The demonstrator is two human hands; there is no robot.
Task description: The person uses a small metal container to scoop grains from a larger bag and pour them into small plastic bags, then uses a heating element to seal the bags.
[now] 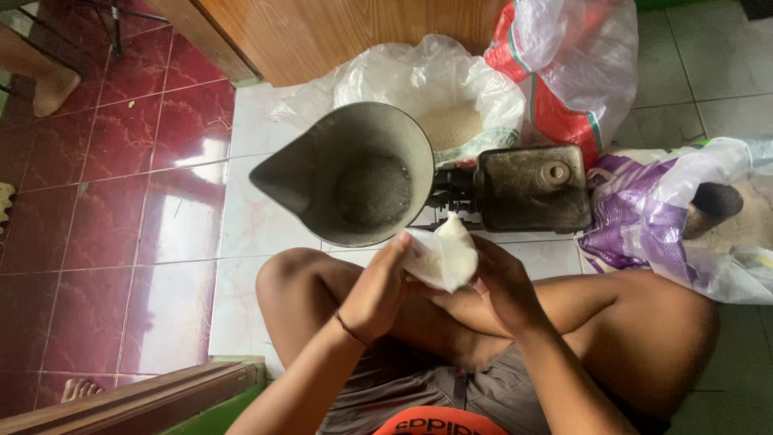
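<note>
Head view: both hands hold 1 small clear plastic bag of white grains (445, 256) at centre. Left hand (377, 287) grips its 9 o'clock side; right hand (503, 288) clasps its 3 o'clock side. Grey metal scale scoop (354, 173) sits at 12 o'clock, just beyond the bag, joined to a rusty scale body (531, 188). Open white sack of grain (439, 93) lies further back on the tiled floor (241, 225).

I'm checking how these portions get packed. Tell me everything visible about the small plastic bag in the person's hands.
The small plastic bag is thin, clear plastic, partly filled with pale white grain. Its top is gathered to a point that tilts up toward the metal scale pan. The left hand grips its left side and the right hand cups its right side. It is held above the person's crossed legs, just in front of the pan's near rim.
</note>
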